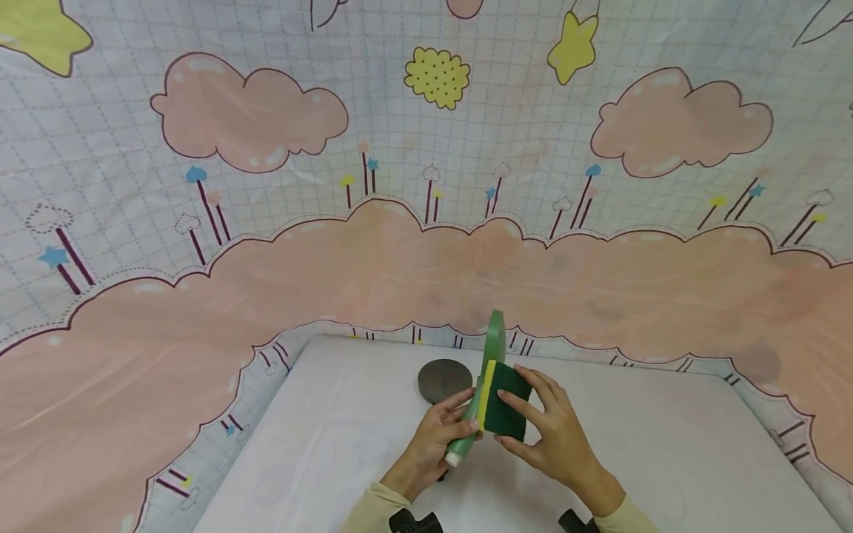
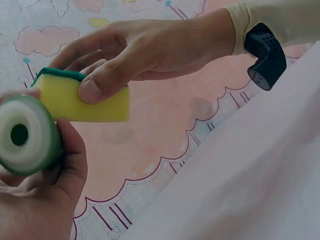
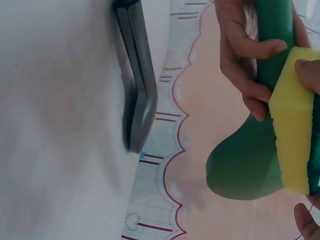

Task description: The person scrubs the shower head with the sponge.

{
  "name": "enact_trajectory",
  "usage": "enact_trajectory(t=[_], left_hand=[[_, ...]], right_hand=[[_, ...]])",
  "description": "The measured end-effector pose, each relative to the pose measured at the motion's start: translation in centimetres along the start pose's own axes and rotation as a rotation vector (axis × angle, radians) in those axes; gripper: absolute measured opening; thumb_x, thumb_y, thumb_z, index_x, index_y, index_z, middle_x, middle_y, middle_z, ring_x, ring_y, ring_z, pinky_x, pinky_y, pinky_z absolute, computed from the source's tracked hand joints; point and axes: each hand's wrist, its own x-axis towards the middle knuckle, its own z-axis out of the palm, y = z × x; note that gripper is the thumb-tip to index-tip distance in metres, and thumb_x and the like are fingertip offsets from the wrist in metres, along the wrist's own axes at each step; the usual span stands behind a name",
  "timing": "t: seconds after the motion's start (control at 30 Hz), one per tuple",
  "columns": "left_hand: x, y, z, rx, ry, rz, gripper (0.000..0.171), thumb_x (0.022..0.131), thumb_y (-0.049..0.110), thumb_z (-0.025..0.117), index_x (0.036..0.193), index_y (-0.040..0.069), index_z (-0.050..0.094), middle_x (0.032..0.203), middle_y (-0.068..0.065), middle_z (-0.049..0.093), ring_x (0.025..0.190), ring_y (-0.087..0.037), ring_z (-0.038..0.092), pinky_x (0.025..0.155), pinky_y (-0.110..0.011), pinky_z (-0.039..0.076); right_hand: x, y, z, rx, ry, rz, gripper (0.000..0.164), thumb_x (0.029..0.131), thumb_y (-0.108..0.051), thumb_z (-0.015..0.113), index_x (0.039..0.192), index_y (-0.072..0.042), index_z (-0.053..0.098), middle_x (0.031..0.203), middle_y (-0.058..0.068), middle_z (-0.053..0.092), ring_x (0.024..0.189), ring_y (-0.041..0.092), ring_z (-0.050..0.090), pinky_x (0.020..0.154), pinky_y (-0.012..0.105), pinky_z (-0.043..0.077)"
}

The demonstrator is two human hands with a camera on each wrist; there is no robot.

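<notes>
My left hand (image 1: pixel 426 444) grips the handle of a green utensil (image 1: pixel 494 342), which stands tilted with its head up and away. In the right wrist view this head (image 3: pixel 242 167) is broad and rounded; a whitish handle end with a hole (image 2: pixel 34 130) faces the left wrist camera. Thumb and fingers of my right hand (image 1: pixel 563 433) hold a sponge (image 1: pixel 509 411), yellow with a dark green scouring side. The sponge's yellow side (image 3: pixel 295 115) lies against the green utensil, hiding part of it. My fingers cover much of the handle.
A dark grey utensil with a round head (image 1: pixel 445 380) lies on the white table (image 1: pixel 320 429) behind my left hand, its handle partly hidden. A patterned cloth (image 1: pixel 600 289) with clouds and stars hangs behind the table and beside it.
</notes>
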Motion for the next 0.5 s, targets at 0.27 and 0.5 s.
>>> enact_trajectory(t=[0.27,0.5], left_hand=[[0.1,-0.1,-0.2,0.004,-0.053,-0.004,0.069,0.089,-0.004,0.059,0.151,-0.005,0.029,0.142,-0.024,0.050,0.106,-0.013,0.060,0.080,-0.022,0.055],[0.0,0.0,-0.3,0.017,-0.103,-0.024,0.069,0.087,-0.005,0.060,0.150,-0.004,0.031,0.136,-0.018,0.056,0.108,-0.014,0.062,0.081,-0.022,0.055]], right_hand=[[0.3,0.3,-0.6,-0.023,0.010,-0.014,0.059,0.087,-0.068,0.053,0.126,-0.025,0.066,0.143,0.018,0.049,0.129,0.037,0.044,0.091,0.062,0.046],[0.6,0.7,-1.3,-0.030,0.043,-0.009,0.061,0.088,-0.068,0.051,0.126,-0.023,0.066,0.142,0.021,0.049,0.129,0.039,0.043,0.094,0.063,0.044]])
